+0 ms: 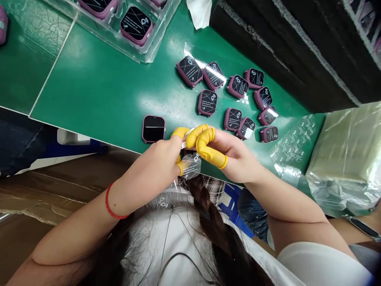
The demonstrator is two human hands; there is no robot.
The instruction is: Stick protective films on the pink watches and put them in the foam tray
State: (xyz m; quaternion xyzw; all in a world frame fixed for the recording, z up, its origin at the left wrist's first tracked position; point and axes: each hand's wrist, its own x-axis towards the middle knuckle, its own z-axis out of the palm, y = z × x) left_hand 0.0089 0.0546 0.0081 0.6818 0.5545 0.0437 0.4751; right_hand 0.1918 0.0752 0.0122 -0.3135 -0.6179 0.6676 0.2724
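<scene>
My left hand (163, 159) and my right hand (232, 155), both with yellow finger cots, meet at the table's near edge. Between them is a mauve smartwatch case (188, 151), mostly hidden by the fingers; my left hand is closed around it. My right fingers are bent and pinched against a small white piece (185, 143), cloth or paper. A printed clear film (192, 166) sticks out below the fingers; whether it is still attached to the watch is unclear. Just left of the hands lies a watch with a bare black screen (153, 128).
Several film-covered watches (207, 102) lie right of centre on the green table (98, 87). A clear plastic tray (143, 53) holds more watches. Black foam (268, 43), peeled films (293, 139) and a plastic-wrapped stack (342, 147) are at right. Another person's wrist wears a dark band (364, 227).
</scene>
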